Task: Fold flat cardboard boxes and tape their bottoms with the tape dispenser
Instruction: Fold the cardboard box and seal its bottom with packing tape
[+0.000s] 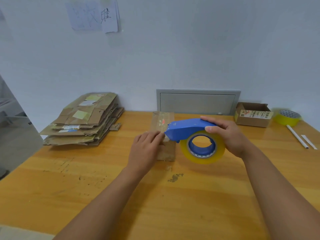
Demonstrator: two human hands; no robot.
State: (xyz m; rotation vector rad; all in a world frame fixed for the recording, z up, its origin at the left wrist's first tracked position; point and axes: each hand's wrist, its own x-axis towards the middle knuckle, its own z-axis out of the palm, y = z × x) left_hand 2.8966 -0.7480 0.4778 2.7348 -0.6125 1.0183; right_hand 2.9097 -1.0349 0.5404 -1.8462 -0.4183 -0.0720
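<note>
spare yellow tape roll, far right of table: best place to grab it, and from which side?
Judging by its pose, come from above: the tape roll lies flat, hole up. Pinch its wall, thumb in the core, fingers outside. The open box crowds its left, so favour the right or near side.

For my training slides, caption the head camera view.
Right hand runs blue tape dispenser along cardboard box while left hand steadies it.

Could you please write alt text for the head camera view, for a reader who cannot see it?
A person's right hand grips a blue tape dispenser against a small cardboard box on a wooden table, while the left hand presses on the box. Flattened boxes are stacked at left.
</note>
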